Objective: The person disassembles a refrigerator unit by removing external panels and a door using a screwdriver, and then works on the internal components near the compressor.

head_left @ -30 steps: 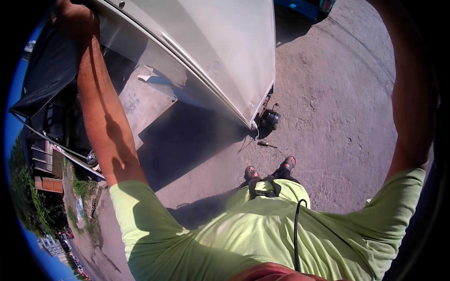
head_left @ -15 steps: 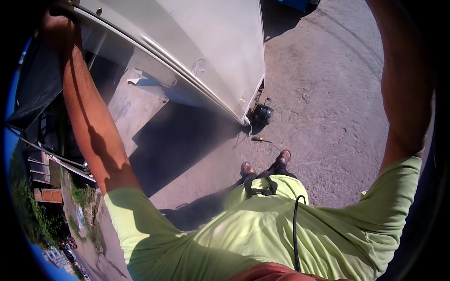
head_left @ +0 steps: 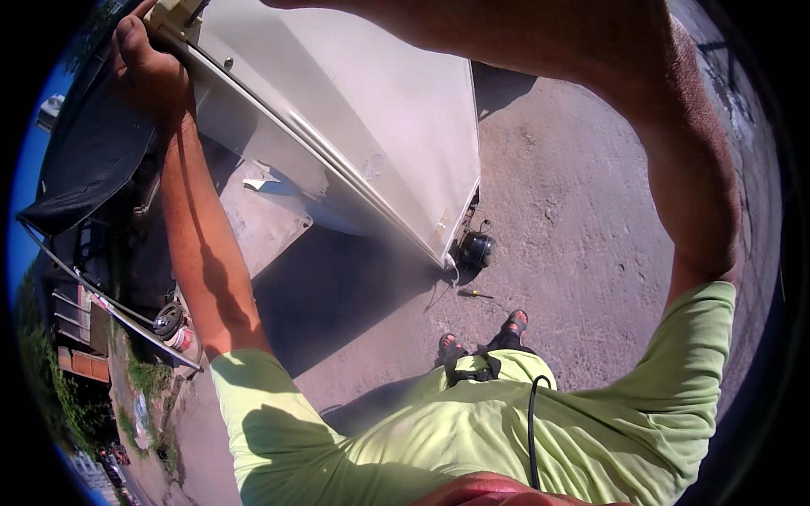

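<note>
A tall white refrigerator (head_left: 396, 110) stands in front of me, its lower corner pointing toward my feet. At its upper left, my left hand (head_left: 153, 76) is closed at the edge by a beige corner piece (head_left: 175, 18); its fingertips are partly hidden. My right forearm (head_left: 540, 38) is raised and bent across the top of the picture, over the refrigerator's upper part. The right hand itself lies beyond the picture's upper edge. A round black compressor (head_left: 478, 250) sits at the refrigerator's foot, with thin wires beside it.
A screwdriver with a yellow and black handle (head_left: 475, 293) lies on the rough ground (head_left: 582, 219) before my sandalled feet (head_left: 517, 321). Left of the refrigerator are a pale panel (head_left: 261, 223), a dark tarp (head_left: 93, 160) on a pole and a bucket (head_left: 182, 339).
My right forearm has swung up and inward across the top. My left hand has shifted right in view, staying by the refrigerator's upper edge. The refrigerator's foot and the screwdriver appear slightly lower.
</note>
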A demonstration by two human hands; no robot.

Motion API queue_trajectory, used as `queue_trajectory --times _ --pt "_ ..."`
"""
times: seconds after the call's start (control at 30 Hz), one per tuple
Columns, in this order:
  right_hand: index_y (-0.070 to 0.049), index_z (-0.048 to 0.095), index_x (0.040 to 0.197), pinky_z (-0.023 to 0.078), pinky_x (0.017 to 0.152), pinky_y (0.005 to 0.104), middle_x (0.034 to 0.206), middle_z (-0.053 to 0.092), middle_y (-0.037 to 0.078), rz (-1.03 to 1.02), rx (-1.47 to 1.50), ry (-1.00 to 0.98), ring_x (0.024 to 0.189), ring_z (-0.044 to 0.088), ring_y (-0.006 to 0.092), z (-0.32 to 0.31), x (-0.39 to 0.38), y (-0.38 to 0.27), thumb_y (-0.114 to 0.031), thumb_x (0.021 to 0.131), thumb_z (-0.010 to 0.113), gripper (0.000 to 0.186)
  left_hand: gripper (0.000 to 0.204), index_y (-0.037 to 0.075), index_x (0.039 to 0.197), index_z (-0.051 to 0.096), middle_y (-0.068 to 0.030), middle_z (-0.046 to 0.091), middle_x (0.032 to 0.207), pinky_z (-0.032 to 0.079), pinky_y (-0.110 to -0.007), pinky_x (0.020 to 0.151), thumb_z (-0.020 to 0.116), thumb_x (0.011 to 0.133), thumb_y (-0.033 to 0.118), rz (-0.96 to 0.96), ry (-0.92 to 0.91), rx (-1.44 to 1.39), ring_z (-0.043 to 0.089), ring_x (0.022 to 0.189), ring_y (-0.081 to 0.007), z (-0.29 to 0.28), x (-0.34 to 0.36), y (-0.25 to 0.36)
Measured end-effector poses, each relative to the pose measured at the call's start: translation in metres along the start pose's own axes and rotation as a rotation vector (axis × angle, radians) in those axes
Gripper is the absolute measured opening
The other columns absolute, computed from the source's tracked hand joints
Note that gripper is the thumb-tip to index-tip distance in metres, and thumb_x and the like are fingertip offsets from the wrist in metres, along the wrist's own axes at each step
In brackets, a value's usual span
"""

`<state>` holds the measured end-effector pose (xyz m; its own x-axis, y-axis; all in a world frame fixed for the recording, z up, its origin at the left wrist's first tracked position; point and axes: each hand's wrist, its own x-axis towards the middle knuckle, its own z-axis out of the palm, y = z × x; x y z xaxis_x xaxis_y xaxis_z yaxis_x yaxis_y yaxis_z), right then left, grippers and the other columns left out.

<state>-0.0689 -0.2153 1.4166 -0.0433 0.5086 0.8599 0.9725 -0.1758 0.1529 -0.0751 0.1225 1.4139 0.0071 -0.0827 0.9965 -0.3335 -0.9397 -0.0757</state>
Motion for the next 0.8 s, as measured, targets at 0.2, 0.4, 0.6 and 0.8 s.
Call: queue_trajectory --times 0.2,0.4,0.6,0.8 --pt "0.003 0.052 0.130 0.055 0.067 0.0325 0.098 0.067 0.016 -0.010 -0.028 0.053 0.073 0.068 0.0203 -0.012 -0.003 0.000 -0.019 0.100 0.062 0.038 0.043 0.006 0.103 0.076 -0.0050 0.074 0.102 0.052 -0.030 0.080 0.043 0.102 0.033 -0.198 0.042 -0.376 0.067 0.089 -0.0156 0.012 0.007 0.025" --pt "0.004 0.051 0.135 0.055 0.067 0.0320 0.101 0.068 0.017 -0.063 -0.002 0.102 0.074 0.068 0.0202 -0.003 -0.003 -0.002 -0.018 0.100 0.063 0.043 0.043 0.004 0.107 0.074 -0.0055 0.075 0.100 0.053 -0.030 0.081 0.045 0.102 0.035 -0.226 0.022 -0.439 0.068 0.090 -0.0150 0.009 -0.002 0.029" --pt "0.003 0.049 0.139 0.055 0.070 0.0312 0.108 0.067 0.017 -0.030 0.153 -0.015 0.078 0.066 0.0202 -0.034 0.010 -0.016 -0.013 0.097 0.064 0.047 0.047 0.005 0.112 0.073 -0.0070 0.074 0.103 0.052 -0.030 0.083 0.042 0.103 0.038 -0.152 -0.027 -0.383 0.067 0.092 -0.0156 0.005 0.004 0.027" --pt "-0.002 0.052 0.139 0.056 0.076 0.0345 0.107 0.069 0.009 -0.074 0.220 0.033 0.102 0.062 0.0204 -0.015 -0.004 -0.004 0.004 0.090 0.061 0.050 0.034 0.004 0.102 0.061 0.0001 0.052 0.063 0.044 -0.027 0.057 0.046 0.108 0.034 -0.394 -0.024 -0.698 0.050 0.057 -0.0103 0.001 0.007 0.049"
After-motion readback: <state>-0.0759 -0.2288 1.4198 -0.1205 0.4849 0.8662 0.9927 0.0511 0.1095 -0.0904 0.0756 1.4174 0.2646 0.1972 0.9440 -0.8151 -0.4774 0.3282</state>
